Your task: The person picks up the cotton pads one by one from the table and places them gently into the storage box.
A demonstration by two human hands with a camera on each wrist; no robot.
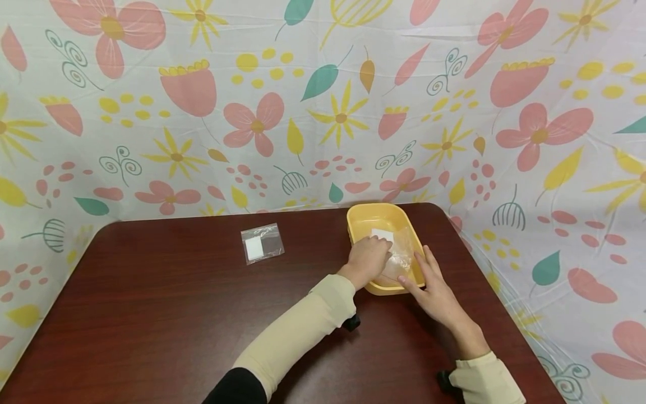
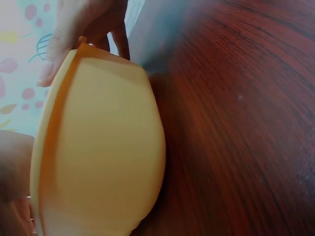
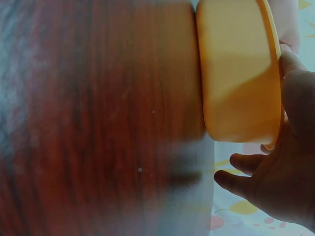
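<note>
The yellow plastic basin (image 1: 377,210) stands on the table near its far right edge. Inside it lies a clear plastic bag (image 1: 402,255) with a white card (image 1: 382,234) at its far end. My left hand (image 1: 367,259) reaches over the near left rim, its curled fingers pinching the bag; the fingertips are partly hidden. My right hand (image 1: 438,292) rests at the basin's right rim, fingers spread and fairly straight, the thumb reaching over the near corner. From the right wrist view, the right hand's fingers (image 3: 236,182) extend past the basin's outer wall (image 3: 241,64).
Left of the basin, a second clear bag (image 1: 272,242) with a white card (image 1: 254,247) lies flat on the dark red wooden table (image 1: 166,303). A floral cloth (image 1: 303,140) hangs behind the table and along its right side.
</note>
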